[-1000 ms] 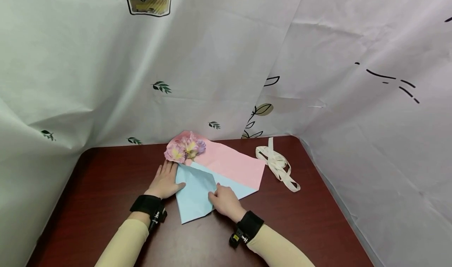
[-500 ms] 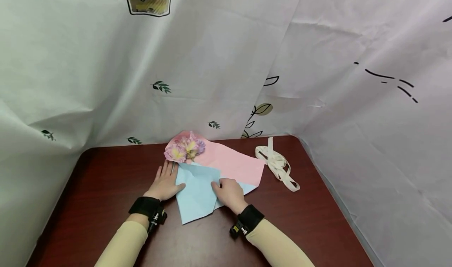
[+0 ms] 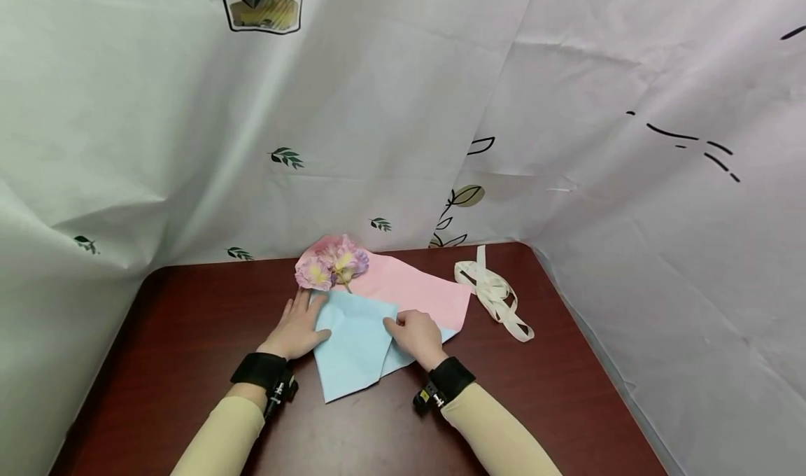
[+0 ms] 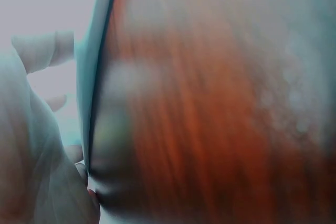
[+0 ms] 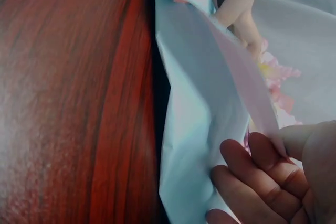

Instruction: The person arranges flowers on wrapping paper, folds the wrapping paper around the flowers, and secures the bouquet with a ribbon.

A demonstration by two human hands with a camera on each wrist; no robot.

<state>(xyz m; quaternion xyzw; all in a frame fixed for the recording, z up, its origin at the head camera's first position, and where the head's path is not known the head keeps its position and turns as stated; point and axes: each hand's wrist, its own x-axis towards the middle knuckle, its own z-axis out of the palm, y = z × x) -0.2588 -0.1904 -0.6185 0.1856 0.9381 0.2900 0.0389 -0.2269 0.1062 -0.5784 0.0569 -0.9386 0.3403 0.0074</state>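
A sheet of wrapping paper (image 3: 352,343), light blue on one face and pink (image 3: 418,285) on the other, lies on the table with its left part folded over. My left hand (image 3: 293,330) rests along its left edge, fingers straight and thumb on the blue fold. The flap's right corner is pinched between thumb and index finger of my right hand (image 3: 417,334); the right wrist view shows the flap (image 5: 254,90) standing off the layer below. Pink and purple flowers (image 3: 334,262) poke out at the top of the paper, their stems mostly hidden under the fold.
A loosely coiled cream ribbon (image 3: 494,290) lies right of the paper, near the table's back right corner. The dark red-brown table (image 3: 208,322) backs onto a white printed cloth (image 3: 352,112), which also hangs at both sides.
My right hand has drawn the blue flap's corner rightward and slightly away from me, covering more of the paper below. My left hand stays almost in place at the left edge.
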